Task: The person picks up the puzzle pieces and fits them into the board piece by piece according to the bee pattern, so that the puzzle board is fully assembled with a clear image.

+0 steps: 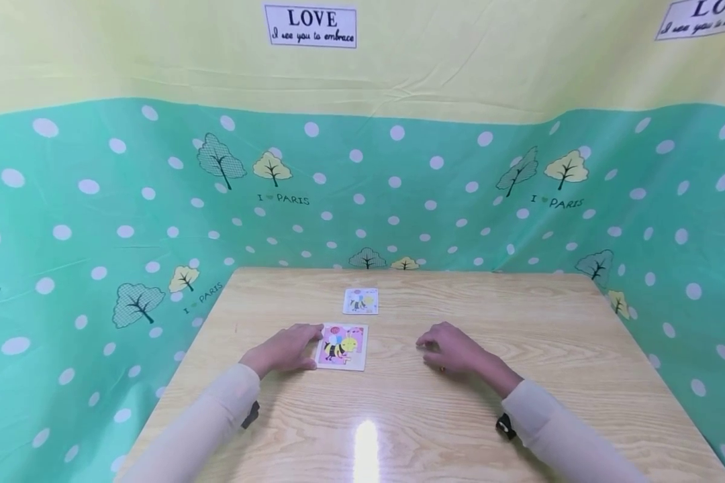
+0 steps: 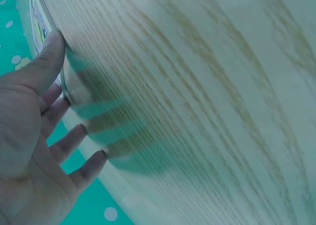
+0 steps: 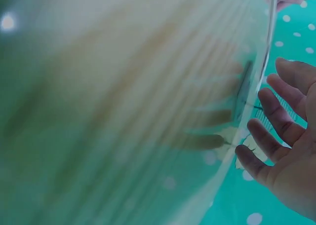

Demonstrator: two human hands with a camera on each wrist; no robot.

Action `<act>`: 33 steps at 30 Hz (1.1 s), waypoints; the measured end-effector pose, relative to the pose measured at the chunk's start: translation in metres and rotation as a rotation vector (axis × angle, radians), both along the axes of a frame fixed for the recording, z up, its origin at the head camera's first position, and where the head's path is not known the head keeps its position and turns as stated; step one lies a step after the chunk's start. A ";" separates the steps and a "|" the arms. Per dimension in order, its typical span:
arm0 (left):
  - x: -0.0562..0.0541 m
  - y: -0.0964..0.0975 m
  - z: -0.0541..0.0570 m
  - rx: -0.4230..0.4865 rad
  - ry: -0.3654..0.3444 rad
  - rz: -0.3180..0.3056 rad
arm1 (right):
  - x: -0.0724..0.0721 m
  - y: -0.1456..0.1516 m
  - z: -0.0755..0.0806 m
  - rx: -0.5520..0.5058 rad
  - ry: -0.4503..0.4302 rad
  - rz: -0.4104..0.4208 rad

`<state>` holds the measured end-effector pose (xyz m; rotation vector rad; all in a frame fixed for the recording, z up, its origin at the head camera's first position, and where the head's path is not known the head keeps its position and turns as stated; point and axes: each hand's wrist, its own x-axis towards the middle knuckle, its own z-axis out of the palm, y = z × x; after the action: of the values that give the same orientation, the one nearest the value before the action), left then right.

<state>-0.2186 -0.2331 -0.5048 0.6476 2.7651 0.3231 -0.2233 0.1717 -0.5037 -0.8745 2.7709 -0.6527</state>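
Note:
A square bee picture puzzle with a pale border lies flat on the wooden table. At its left side rests my left hand, the thumb near the lower corner and a finger near the upper one. In the left wrist view the other fingers are spread and loosely straight along the tabletop. My right hand stays apart, to the right of the puzzle, with nothing seen in it. Its fingers are relaxed and slightly bent in the right wrist view.
Behind the puzzle lies a smaller card with a similar bee picture. The glossy wooden table reflects a bright light near its front. Green and yellow printed cloth hangs around the back and sides.

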 end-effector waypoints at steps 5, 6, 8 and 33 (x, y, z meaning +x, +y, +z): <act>0.000 0.001 0.002 -0.018 -0.004 0.003 | 0.005 0.016 -0.001 0.008 0.007 -0.029; 0.000 0.002 0.003 -0.019 -0.006 0.008 | 0.006 0.019 -0.001 0.011 0.018 -0.026; 0.001 0.002 0.004 -0.016 -0.007 0.014 | 0.008 0.025 -0.001 0.017 0.040 -0.017; -0.002 0.003 0.004 -0.005 -0.017 0.025 | 0.017 0.045 -0.009 0.057 0.096 0.025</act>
<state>-0.2203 -0.2305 -0.5005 0.6074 2.7592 0.3255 -0.2067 0.2169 -0.5129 -0.9509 2.8426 -0.5391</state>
